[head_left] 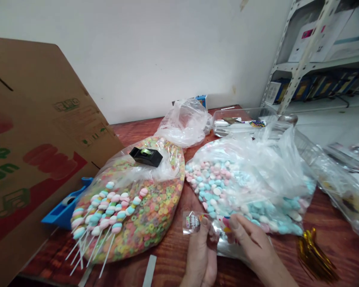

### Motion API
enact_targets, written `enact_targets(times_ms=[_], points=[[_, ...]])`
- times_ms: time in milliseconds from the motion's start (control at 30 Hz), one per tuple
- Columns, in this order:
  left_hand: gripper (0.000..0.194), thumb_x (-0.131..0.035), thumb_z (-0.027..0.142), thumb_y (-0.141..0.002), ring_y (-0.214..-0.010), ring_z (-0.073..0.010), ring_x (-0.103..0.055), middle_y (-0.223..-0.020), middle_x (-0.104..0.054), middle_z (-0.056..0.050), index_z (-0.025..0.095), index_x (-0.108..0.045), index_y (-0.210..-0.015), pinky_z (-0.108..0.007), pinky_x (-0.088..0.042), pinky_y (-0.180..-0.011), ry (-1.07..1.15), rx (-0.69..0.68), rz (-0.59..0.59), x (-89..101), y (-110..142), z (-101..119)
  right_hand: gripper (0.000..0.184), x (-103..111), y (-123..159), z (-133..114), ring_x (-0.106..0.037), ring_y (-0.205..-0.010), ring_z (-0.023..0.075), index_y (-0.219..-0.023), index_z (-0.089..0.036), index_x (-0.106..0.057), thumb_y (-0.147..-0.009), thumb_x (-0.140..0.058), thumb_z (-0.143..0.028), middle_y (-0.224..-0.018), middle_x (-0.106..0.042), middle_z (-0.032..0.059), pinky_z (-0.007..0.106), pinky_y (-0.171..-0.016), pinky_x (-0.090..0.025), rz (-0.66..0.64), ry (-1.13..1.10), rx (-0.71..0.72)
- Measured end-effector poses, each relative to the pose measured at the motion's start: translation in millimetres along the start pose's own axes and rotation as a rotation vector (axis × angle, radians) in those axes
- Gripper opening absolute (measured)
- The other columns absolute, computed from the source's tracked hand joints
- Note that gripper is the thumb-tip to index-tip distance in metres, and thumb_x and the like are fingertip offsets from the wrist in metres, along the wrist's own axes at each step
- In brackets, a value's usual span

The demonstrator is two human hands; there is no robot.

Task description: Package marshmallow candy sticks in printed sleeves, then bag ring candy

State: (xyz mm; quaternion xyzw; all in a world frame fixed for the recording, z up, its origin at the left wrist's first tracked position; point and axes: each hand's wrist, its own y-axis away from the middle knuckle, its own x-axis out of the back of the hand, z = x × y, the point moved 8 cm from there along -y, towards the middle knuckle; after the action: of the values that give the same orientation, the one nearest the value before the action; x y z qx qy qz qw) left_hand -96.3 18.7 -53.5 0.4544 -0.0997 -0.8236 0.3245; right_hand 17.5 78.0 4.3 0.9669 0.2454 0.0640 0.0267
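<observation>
A small clear plastic bag [191, 222] with colourful print is pinched between both my hands at the front of the table. My left hand [201, 249] grips it with the thumb on top, and a printed corner sticks out past the thumb. With thumb and fingers, my right hand [253, 239] holds the other part of the bag. Just behind the hands lies a large bag of pink, white and blue marshmallows [218, 187]. To the left, several marshmallow skewers [110, 207] on white sticks rest on a big bag of coloured ring candies [158, 211].
A black tape dispenser [146, 156] sits on the ring candy bag, a blue dispenser [64, 207] beside it. An open cardboard box [42, 119] stands left. Gold twist ties [315, 255] lie right. Behind are a clear tray [245, 115] and a metal shelf [299, 65].
</observation>
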Motion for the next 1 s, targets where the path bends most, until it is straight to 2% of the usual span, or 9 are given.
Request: enact_targets(times_ms=[100, 167, 300, 333, 400, 467, 600, 800, 1000], points=[[0.035, -0.087, 0.032, -0.064, -0.059, -0.0072, -0.048, -0.068, -0.057, 0.002, 0.014, -0.061, -0.079, -0.019, -0.041, -0.054, -0.035, -0.037, -0.001, -3.0, 3, 5, 0.037, -3, -4, 2, -0.047, -0.063, 0.0148, -0.076, -0.021, -0.056, -0.091, -0.052, -0.055, -0.067, -0.050, -0.0034, 0.023, -0.056, -0.038, -0.035, -0.037, -0.005], [0.033, -0.085, 0.029, -0.067, -0.061, -0.0076, -0.051, -0.074, -0.060, 0.001, 0.015, -0.061, -0.084, -0.018, -0.040, -0.053, -0.039, -0.030, -0.017, -5.4, 4, 7, 0.038, -4, -4, 3, -0.047, -0.062, 0.0148, -0.073, -0.021, -0.053, -0.092, -0.050, -0.053, -0.066, -0.049, -0.0031, 0.023, -0.056, -0.038, -0.047, 0.037, 0.012], [0.034, -0.087, 0.026, -0.065, -0.047, -0.0030, -0.038, -0.058, -0.049, 0.007, 0.015, -0.056, -0.073, -0.015, -0.032, -0.043, 0.064, 0.026, -0.020, -3.0, -1, 7, 0.042, 0, 0, -3, -0.047, -0.059, 0.0148, -0.064, -0.022, -0.046, -0.094, -0.050, -0.051, -0.060, -0.046, -0.0035, 0.024, -0.054, -0.037, 0.002, 0.224, 0.086], [0.036, -0.088, 0.026, -0.063, -0.045, -0.0021, -0.035, -0.056, -0.045, 0.008, 0.015, -0.055, -0.072, -0.014, -0.030, -0.042, 0.113, 0.049, -0.006, -0.8, -3, 6, 0.038, 3, 2, -8, -0.050, -0.061, 0.0157, -0.067, -0.022, -0.051, -0.094, -0.050, -0.049, -0.062, -0.050, -0.0028, 0.024, -0.056, -0.040, 0.037, 0.240, 0.125], [0.039, -0.090, 0.027, -0.060, -0.044, -0.0011, -0.032, -0.055, -0.043, 0.009, 0.015, -0.054, -0.070, -0.013, -0.029, -0.041, 0.199, 0.104, 0.017, 2.6, -6, 2, 0.023, 10, 8, -23, -0.058, -0.072, 0.0183, -0.089, -0.023, -0.061, -0.093, -0.054, -0.045, -0.077, -0.060, -0.0002, 0.026, -0.064, -0.046, 0.130, 0.258, 0.248], [0.040, -0.090, 0.028, -0.060, -0.044, -0.0008, -0.031, -0.056, -0.044, 0.008, 0.015, -0.053, -0.068, -0.012, -0.030, -0.041, 0.247, 0.143, 0.025, 4.2, -8, -1, 0.024, 17, 15, -39, -0.061, -0.085, 0.0206, -0.112, -0.026, -0.058, -0.091, -0.059, -0.038, -0.094, -0.063, 0.0024, 0.029, -0.075, -0.049, 0.218, 0.297, 0.404], [0.042, -0.089, 0.031, -0.061, -0.045, -0.0013, -0.032, -0.056, -0.044, 0.008, 0.015, -0.051, -0.066, -0.013, -0.032, -0.042, 0.256, 0.183, 0.026, 5.0, -8, -6, 0.026, 9, 26, -57, -0.058, -0.105, 0.0240, -0.116, -0.029, -0.058, -0.090, -0.061, -0.028, -0.111, -0.060, 0.0061, 0.034, -0.089, -0.048, 0.197, 0.397, 0.633], [0.041, -0.091, 0.029, -0.058, -0.046, -0.0019, -0.034, -0.058, -0.046, 0.007, 0.015, -0.054, -0.068, -0.014, -0.034, -0.043, 0.220, 0.118, 0.009, 3.4, -8, 1, 0.021, 2, 21, -50, -0.056, -0.110, 0.0259, -0.113, -0.027, -0.059, -0.093, -0.057, -0.027, -0.114, -0.059, 0.0076, 0.039, -0.092, -0.047, 0.190, 0.400, 0.569], [0.036, -0.089, 0.030, -0.060, -0.048, -0.0037, -0.039, -0.055, -0.046, 0.007, 0.015, -0.059, -0.071, -0.015, -0.036, -0.046, 0.168, 0.015, -0.012, -1.9, -6, 13, 0.019, 0, 17, -48, -0.059, -0.108, 0.0263, -0.109, -0.027, -0.063, -0.090, -0.060, -0.027, -0.113, -0.061, 0.0080, 0.037, -0.089, -0.051, 0.153, 0.438, 0.569]])
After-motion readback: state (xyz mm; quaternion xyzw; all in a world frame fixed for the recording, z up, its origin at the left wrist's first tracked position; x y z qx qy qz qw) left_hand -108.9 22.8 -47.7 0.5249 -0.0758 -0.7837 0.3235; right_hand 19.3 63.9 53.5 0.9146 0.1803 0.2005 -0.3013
